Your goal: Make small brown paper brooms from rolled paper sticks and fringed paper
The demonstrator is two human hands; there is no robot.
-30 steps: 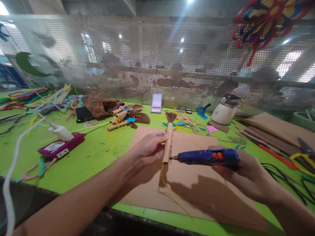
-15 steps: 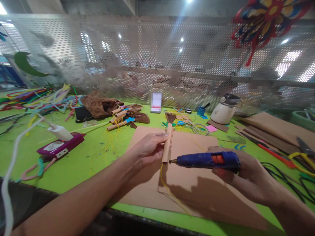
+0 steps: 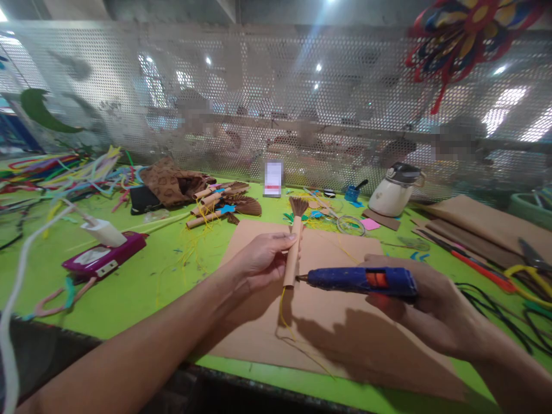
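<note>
paper tube pinched in left fingers, lower end jutting below.

The left grip holds a paper tube; the right grip, a glue gun.

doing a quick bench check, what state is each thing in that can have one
Left hand: closed on the paper tube
Right hand: gripping the glue gun
Paper tube: rolled, yellow string trailing from near end
Glue gun: roughly level, tip beside the tube's near end
Phone: upright, screen lit
Adapter: plugged into the power strip
Cardboard sheet: lying flat
Jug: standing upright
Scissors: open or shut unclear
</note>
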